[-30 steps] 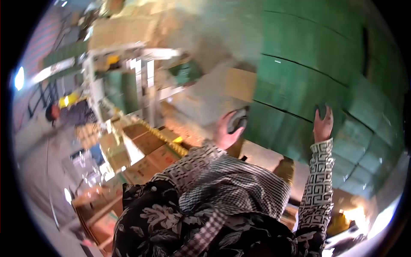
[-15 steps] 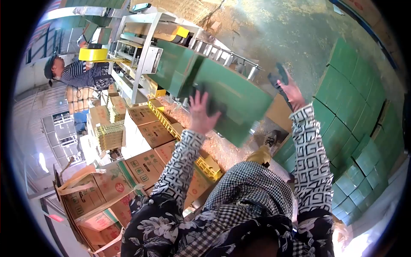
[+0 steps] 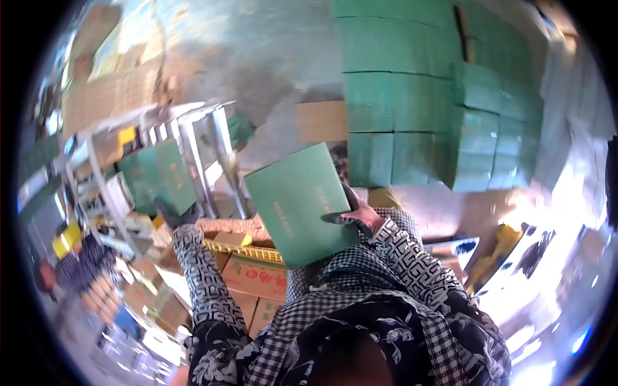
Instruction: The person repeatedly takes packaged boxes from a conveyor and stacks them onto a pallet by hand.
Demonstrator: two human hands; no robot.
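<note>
A green carton [image 3: 299,209] is tilted in front of my body, above my lap. My right hand [image 3: 362,215], in a dark half-finger glove, grips its right edge with the thumb on the front face. The fingers behind the carton are partly hidden. Over on the left, my left hand [image 3: 175,215] has its gloved fingers spread, holding nothing. It is at the lower edge of another green carton [image 3: 161,170] on the conveyor; whether it touches that carton is unclear.
Metal rollers [image 3: 215,164] end the conveyor between both cartons. Stacked green cartons [image 3: 402,103] stand at upper right, near a flat brown cardboard piece [image 3: 320,121]. Brown printed boxes [image 3: 254,276] and a yellow plastic edge [image 3: 257,251] lie below. A person [image 3: 87,260] is at far left.
The front green carton has come off the rollers, held in my right hand. My view has swung right, toward the stack. My left hand is now at the carton left on the conveyor.
</note>
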